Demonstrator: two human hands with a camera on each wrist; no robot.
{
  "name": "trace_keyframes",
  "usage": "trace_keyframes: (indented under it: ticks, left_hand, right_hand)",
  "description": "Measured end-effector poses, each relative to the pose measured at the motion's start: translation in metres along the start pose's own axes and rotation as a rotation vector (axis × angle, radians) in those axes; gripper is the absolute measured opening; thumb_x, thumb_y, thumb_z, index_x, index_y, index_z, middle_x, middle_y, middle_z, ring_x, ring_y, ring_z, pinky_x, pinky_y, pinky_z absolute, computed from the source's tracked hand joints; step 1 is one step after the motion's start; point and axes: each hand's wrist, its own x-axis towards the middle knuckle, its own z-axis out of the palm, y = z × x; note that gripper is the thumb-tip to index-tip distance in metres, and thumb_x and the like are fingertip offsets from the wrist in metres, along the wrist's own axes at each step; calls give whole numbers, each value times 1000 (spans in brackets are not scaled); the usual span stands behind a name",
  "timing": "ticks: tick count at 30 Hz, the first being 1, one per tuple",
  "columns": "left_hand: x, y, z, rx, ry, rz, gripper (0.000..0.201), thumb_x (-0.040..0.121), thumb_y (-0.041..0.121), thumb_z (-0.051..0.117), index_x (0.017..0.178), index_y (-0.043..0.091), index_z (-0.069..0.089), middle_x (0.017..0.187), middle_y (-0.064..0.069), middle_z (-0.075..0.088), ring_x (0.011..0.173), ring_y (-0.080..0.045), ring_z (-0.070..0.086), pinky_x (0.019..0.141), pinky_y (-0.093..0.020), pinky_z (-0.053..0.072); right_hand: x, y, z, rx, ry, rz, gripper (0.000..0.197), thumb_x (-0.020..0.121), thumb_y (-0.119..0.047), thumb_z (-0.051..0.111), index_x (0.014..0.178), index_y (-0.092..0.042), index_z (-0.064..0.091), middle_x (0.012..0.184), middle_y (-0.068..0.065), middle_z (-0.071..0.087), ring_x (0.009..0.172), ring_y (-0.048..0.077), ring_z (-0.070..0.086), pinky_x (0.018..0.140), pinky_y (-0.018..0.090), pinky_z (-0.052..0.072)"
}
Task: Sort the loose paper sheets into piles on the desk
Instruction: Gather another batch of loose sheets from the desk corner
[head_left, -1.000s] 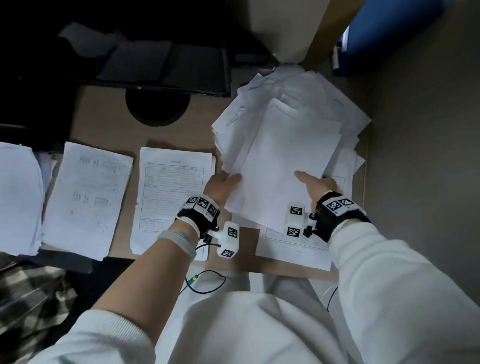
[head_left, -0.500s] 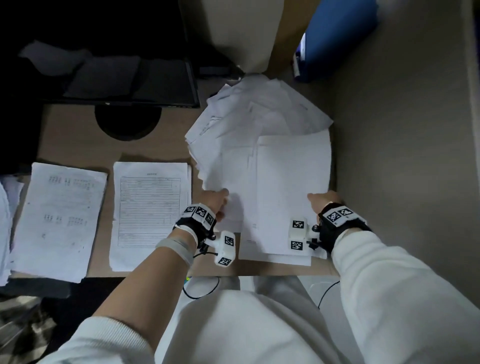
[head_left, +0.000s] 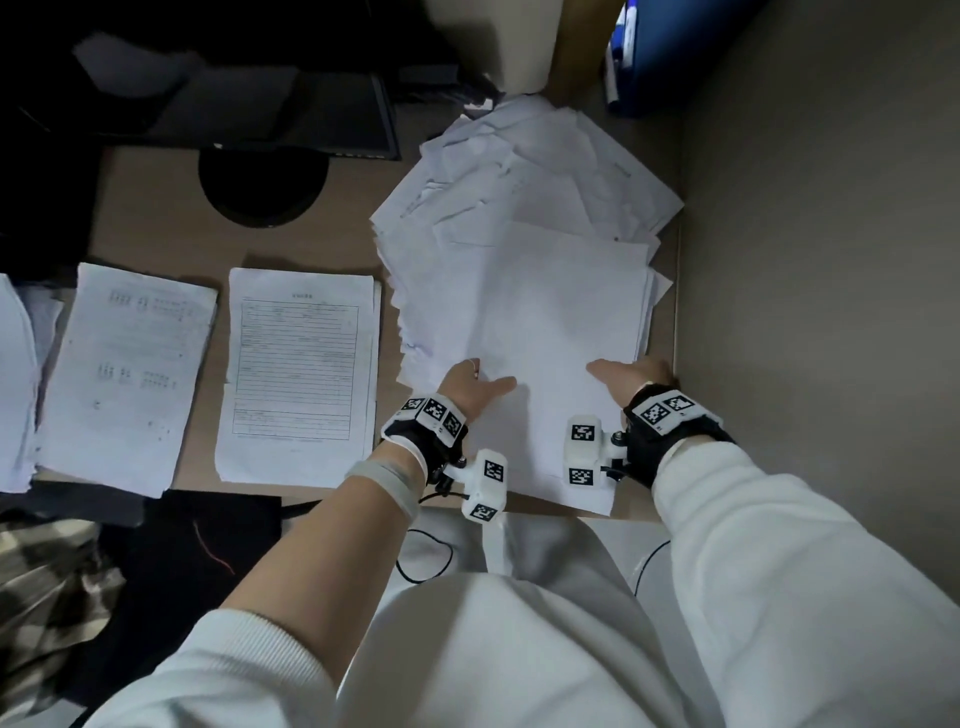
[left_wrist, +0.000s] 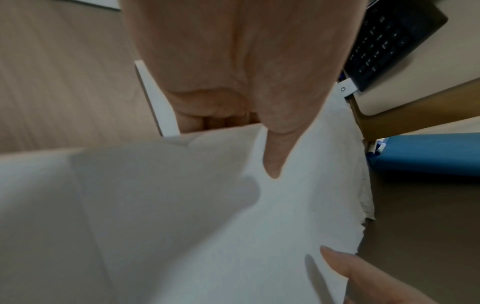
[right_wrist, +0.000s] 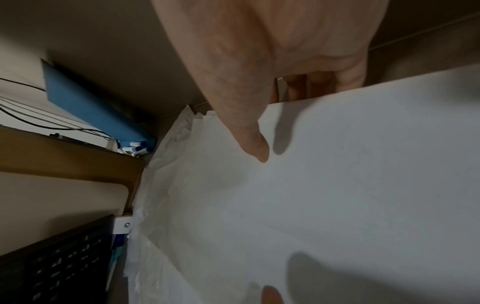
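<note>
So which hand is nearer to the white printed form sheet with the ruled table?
Left. The left hand grips the blank white top sheet just right of the printed form sheet; the right hand holds that sheet's opposite side, farther right.

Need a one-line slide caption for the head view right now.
Both hands, left hand and right hand, pinch the top blank sheet over the messy paper heap; two sorted piles lie left on the desk.

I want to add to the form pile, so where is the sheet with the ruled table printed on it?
In the head view the form sheet tops a pile left of centre on the desk, between the messy stack and another printed pile.
</note>
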Motion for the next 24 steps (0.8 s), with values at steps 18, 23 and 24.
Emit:
trace_keyframes:
  ticks: [18, 23, 24]
  left_hand:
    - [-33, -18, -17, -592, -188, -288, 53, 87, 42, 70, 118, 1, 61, 108, -15, 73, 91, -29, 72, 73, -37, 60]
    - [-24, -27, -22, -799, -166, -339, 52, 88, 38, 70, 112, -4, 54, 108, -21, 72, 88, -32, 71, 66, -34, 56]
    - [-22, -27, -22, -818, -164, -347, 50, 88, 37, 71, 110, -5, 54, 107, -23, 72, 87, -33, 70, 65, -34, 56]
  right_hand:
    - [-29, -94, 14, -365, 55, -519, 48, 96, -10, 41, 136, -29, 58, 138, 7, 60, 123, 35, 55, 109, 41, 37]
    - [-26, -116, 44, -447, 96, -571, 74, 90, -8, 54, 150, -34, 21, 128, 9, 61, 114, 33, 59, 108, 47, 36]
    - [-21, -119, 47, -467, 77, -546, 89, 88, -12, 61, 155, -36, 6, 131, 9, 58, 116, 33, 58, 108, 49, 37]
